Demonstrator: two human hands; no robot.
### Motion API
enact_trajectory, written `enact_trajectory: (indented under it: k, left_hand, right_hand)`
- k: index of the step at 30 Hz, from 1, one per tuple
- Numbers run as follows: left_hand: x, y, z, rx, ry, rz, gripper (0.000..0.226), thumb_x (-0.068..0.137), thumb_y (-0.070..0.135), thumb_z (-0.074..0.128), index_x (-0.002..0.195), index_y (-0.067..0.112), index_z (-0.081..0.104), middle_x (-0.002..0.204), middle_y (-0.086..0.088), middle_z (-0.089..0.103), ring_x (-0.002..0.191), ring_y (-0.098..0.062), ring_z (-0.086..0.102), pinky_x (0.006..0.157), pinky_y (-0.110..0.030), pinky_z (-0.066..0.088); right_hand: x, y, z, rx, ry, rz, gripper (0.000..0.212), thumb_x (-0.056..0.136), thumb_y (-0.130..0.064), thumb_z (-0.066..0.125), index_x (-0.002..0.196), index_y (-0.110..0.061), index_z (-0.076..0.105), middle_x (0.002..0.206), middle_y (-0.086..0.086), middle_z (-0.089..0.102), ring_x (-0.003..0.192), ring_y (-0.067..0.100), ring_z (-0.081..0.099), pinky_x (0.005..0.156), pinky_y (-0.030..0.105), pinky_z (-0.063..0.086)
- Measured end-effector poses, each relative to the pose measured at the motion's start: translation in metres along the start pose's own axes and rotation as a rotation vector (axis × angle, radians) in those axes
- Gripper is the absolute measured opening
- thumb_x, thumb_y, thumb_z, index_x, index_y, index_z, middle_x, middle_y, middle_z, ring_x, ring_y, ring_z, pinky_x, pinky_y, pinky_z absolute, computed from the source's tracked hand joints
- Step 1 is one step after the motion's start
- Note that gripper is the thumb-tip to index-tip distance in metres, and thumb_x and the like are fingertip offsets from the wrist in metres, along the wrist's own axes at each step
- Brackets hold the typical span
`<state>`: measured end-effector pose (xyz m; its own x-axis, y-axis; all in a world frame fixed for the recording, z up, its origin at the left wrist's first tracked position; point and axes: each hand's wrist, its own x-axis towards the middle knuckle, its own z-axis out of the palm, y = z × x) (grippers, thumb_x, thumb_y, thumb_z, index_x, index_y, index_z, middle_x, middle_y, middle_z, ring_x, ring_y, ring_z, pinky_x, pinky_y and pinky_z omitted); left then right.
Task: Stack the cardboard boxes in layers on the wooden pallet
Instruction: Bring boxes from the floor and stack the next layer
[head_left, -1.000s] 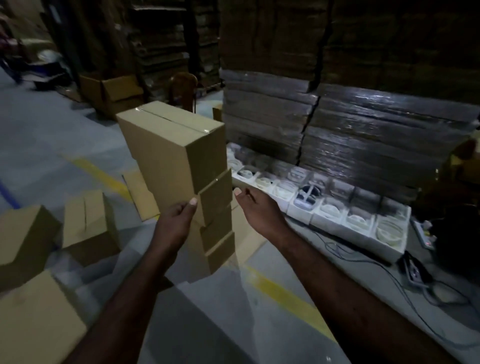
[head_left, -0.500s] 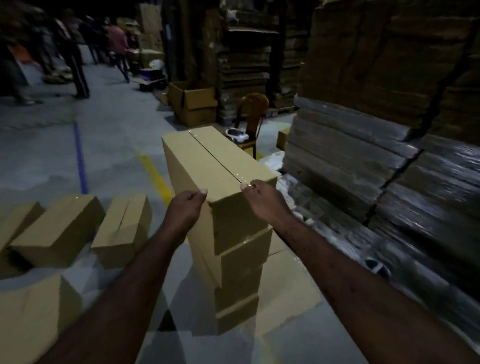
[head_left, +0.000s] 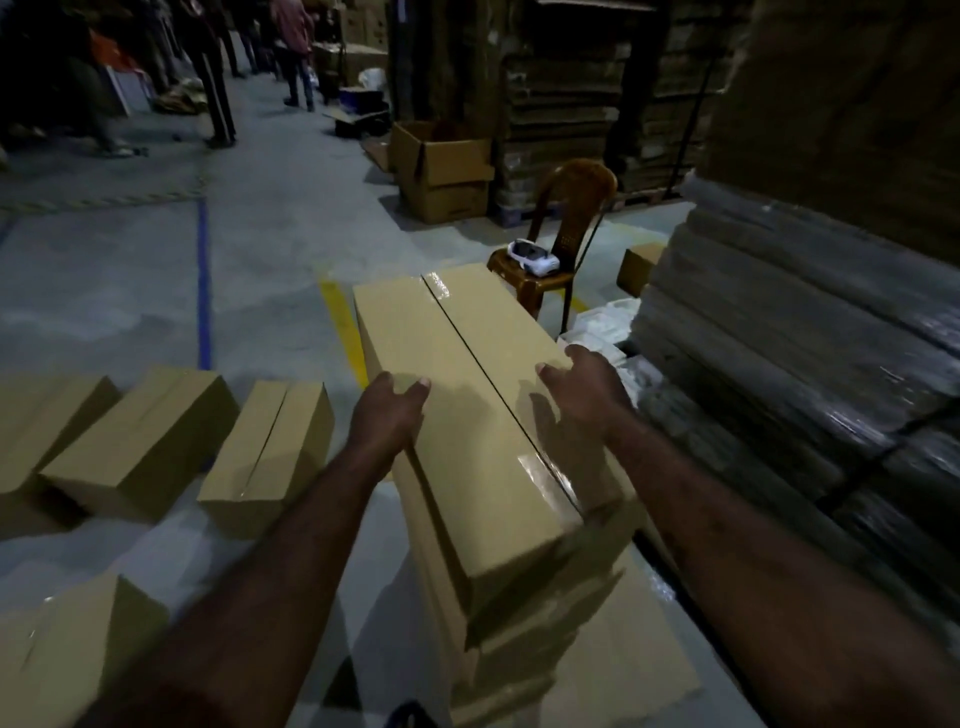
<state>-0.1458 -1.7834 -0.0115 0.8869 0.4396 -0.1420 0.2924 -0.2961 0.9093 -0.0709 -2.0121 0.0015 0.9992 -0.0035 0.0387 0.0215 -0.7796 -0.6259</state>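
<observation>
Left: we list loose cardboard boxes (head_left: 140, 447) lying on the floor. Centre: our left hand (head_left: 387, 415) grips the top box (head_left: 467, 410), which crowns a stack (head_left: 519, 649); our right hand (head_left: 587, 389) grips its opposite edge, thumbs on the lid. Right: wrapped cardboard bales (head_left: 779, 364).

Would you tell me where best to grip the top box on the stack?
Grip the top box across its narrow width, one hand from each side on the long edges, as the left hand and right hand do. It is long, slim and flat, so a mid-length hold should balance it.
</observation>
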Motion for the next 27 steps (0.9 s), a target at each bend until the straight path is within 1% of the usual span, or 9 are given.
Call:
enact_trajectory:
  k: [5, 7, 9, 11, 14, 16, 20, 22, 27]
  left_hand:
    - [0.053, -0.001, 0.009, 0.088, -0.060, -0.066, 0.092, 0.095, 0.042, 0.061, 0.159, 0.011, 0.003, 0.161, -0.011, 0.024, 0.142, -0.031, 0.034, 0.112, -0.035, 0.036]
    - [0.060, -0.004, 0.015, 0.122, -0.102, -0.121, 0.103, 0.092, 0.047, 0.063, 0.157, 0.019, -0.012, 0.163, -0.014, 0.016, 0.142, -0.033, 0.033, 0.112, -0.040, 0.038]
    - [0.063, -0.003, 0.020, 0.157, -0.090, -0.134, 0.107, 0.091, 0.049, 0.063, 0.156, 0.019, -0.016, 0.163, -0.017, 0.014, 0.142, -0.034, 0.034, 0.111, -0.039, 0.040]
    - [0.065, 0.001, 0.021, 0.165, -0.053, -0.138, 0.107, 0.091, 0.049, 0.064, 0.157, 0.017, -0.014, 0.163, -0.017, 0.015, 0.142, -0.034, 0.034, 0.109, -0.036, 0.038]
    - [0.060, 0.013, 0.013, 0.202, 0.006, -0.094, 0.096, 0.094, 0.046, 0.061, 0.159, 0.012, -0.001, 0.162, -0.014, 0.024, 0.143, -0.029, 0.034, 0.108, -0.028, 0.034]
    - [0.050, 0.020, 0.000, 0.230, 0.070, -0.074, 0.092, 0.094, 0.044, 0.062, 0.159, 0.009, 0.008, 0.161, -0.013, 0.027, 0.144, -0.027, 0.034, 0.108, -0.027, 0.033]
    - [0.024, 0.021, -0.034, 0.254, 0.157, -0.082, 0.098, 0.086, 0.052, 0.070, 0.158, 0.010, 0.018, 0.161, -0.011, 0.029, 0.143, -0.028, 0.035, 0.112, -0.034, 0.035]
    - [0.003, 0.015, -0.052, 0.231, 0.192, -0.097, 0.102, 0.077, 0.059, 0.074, 0.155, 0.014, 0.027, 0.155, -0.010, 0.040, 0.136, -0.030, 0.044, 0.110, -0.040, 0.040]
    - [-0.076, 0.001, -0.099, 0.243, 0.302, -0.133, 0.087, 0.068, 0.066, 0.075, 0.136, 0.020, 0.046, 0.132, -0.002, 0.056, 0.117, -0.026, 0.054, 0.099, -0.045, 0.048]
  right_hand:
    - [0.068, -0.010, 0.021, -0.099, -0.125, 0.012, 0.051, 0.093, -0.051, 0.061, 0.122, -0.009, 0.055, 0.115, 0.010, 0.063, 0.108, 0.029, 0.060, 0.080, 0.029, 0.038]
    - [0.085, -0.014, 0.026, -0.102, -0.172, 0.044, 0.044, 0.092, -0.052, 0.063, 0.111, -0.012, 0.057, 0.102, 0.003, 0.063, 0.096, 0.023, 0.059, 0.077, 0.028, 0.038]
    - [0.097, -0.016, 0.029, -0.112, -0.198, 0.068, 0.040, 0.091, -0.054, 0.064, 0.097, -0.015, 0.056, 0.083, -0.004, 0.062, 0.091, 0.024, 0.063, 0.074, 0.028, 0.040]
    - [0.105, -0.020, 0.029, -0.142, -0.220, 0.043, 0.048, 0.088, -0.061, 0.060, 0.097, -0.014, 0.061, 0.084, -0.001, 0.065, 0.095, 0.027, 0.067, 0.075, 0.030, 0.044]
    - [0.110, -0.033, 0.024, -0.205, -0.230, 0.002, 0.067, 0.081, -0.070, 0.054, 0.120, -0.015, 0.061, 0.116, 0.008, 0.065, 0.107, 0.032, 0.063, 0.090, 0.040, 0.051]
    - [0.108, -0.046, 0.018, -0.235, -0.271, -0.045, 0.071, 0.080, -0.073, 0.056, 0.121, -0.015, 0.063, 0.120, 0.009, 0.066, 0.108, 0.033, 0.063, 0.094, 0.043, 0.051]
    - [0.099, -0.064, 0.011, -0.190, -0.365, -0.144, 0.096, 0.065, -0.084, 0.060, 0.126, -0.010, 0.057, 0.120, 0.010, 0.065, 0.103, 0.031, 0.063, 0.082, 0.037, 0.052]
    - [0.087, -0.069, 0.016, -0.138, -0.401, -0.195, 0.100, 0.067, -0.083, 0.065, 0.132, -0.009, 0.047, 0.126, 0.011, 0.059, 0.105, 0.029, 0.059, 0.073, 0.033, 0.047]
    - [0.028, -0.100, 0.032, -0.075, -0.487, -0.405, 0.099, 0.074, -0.078, 0.064, 0.138, -0.006, 0.041, 0.137, 0.015, 0.053, 0.119, 0.032, 0.055, 0.085, 0.036, 0.046]
